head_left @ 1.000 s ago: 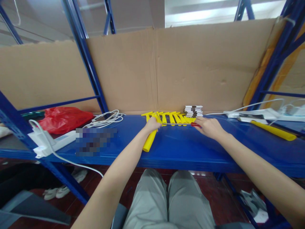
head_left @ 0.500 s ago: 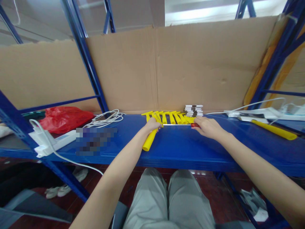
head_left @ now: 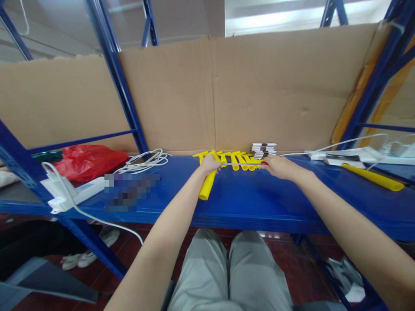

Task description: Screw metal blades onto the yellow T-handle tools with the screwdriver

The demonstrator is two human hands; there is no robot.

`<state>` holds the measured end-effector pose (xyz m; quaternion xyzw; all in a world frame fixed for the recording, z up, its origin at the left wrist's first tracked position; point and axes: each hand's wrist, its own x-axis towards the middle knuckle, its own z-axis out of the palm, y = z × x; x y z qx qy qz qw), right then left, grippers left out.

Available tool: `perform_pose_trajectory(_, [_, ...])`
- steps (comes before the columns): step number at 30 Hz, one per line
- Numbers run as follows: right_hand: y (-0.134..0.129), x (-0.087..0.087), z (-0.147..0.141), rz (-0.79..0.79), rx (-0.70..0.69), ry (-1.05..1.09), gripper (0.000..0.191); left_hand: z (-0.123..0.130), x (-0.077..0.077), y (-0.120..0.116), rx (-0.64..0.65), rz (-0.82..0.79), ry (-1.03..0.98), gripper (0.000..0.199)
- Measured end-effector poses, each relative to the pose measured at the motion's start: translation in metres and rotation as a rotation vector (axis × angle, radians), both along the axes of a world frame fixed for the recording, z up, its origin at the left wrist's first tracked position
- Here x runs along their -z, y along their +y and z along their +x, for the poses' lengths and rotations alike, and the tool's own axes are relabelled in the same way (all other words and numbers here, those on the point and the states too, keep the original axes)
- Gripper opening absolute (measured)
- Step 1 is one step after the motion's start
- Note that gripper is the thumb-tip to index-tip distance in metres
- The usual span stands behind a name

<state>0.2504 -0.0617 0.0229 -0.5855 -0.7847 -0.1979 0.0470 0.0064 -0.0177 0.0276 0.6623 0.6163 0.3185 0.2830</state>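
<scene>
My left hand point(head_left: 210, 165) is closed around a yellow T-shaped piece with a tubular handle point(head_left: 206, 188), its lower end pointing toward me. In my right hand point(head_left: 275, 167) is a screwdriver point(head_left: 241, 164); only a bit of its red handle shows past the fingers. The thin metal shaft runs level to the left and reaches the yellow piece by my left fingers. Whether the tip sits in a screw is too small to tell. Behind the shaft, several more yellow T-shaped pieces point(head_left: 235, 160) lie in a row on the blue shelf point(head_left: 246, 198).
A stack of white packets point(head_left: 263, 150) stands behind my right hand. To the left are coiled white cable point(head_left: 145, 160), a red plastic bag point(head_left: 90, 162) and a power strip point(head_left: 87, 192). A long yellow tube point(head_left: 372, 176) lies at right. Cardboard point(head_left: 275, 90) closes the back.
Both hands have risen slightly, and the yellow piece has shifted a little up and right, its handle more upright. The screwdriver shaft now lies higher, across the row of yellow pieces.
</scene>
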Motion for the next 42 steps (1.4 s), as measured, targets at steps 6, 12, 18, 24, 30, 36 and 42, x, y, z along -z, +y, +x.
perform_pose_trajectory(6, [-0.009, 0.010, 0.009, 0.119, -0.080, 0.015, 0.022, -0.003, 0.012, -0.001, 0.043, 0.050, -0.028, 0.010])
perform_pose_trajectory(12, [-0.021, 0.013, 0.003, 0.093, 0.086, 0.030, 0.026, -0.007, 0.012, -0.009, 0.053, 0.111, -0.016, 0.014])
perform_pose_trajectory(18, [-0.013, 0.019, 0.002, -0.002, -0.012, 0.077, 0.026, -0.014, 0.012, -0.009, 0.074, 0.167, 0.043, 0.010])
perform_pose_trajectory(24, [-0.015, 0.018, 0.002, 0.038, -0.018, 0.038, 0.025, -0.014, 0.015, -0.004, 0.081, 0.171, 0.084, 0.012])
perform_pose_trajectory(30, [-0.025, 0.013, -0.006, 0.089, 0.173, -0.012, 0.028, -0.014, 0.017, -0.001, 0.076, 0.149, 0.054, 0.012])
perform_pose_trajectory(36, [-0.020, 0.017, -0.002, 0.105, 0.049, 0.057, 0.031, -0.016, 0.014, -0.002, 0.050, 0.146, 0.060, 0.015])
perform_pose_trajectory(42, [-0.019, 0.016, 0.000, 0.122, -0.032, 0.044, 0.031, -0.016, 0.012, -0.003, 0.025, 0.142, 0.069, 0.012])
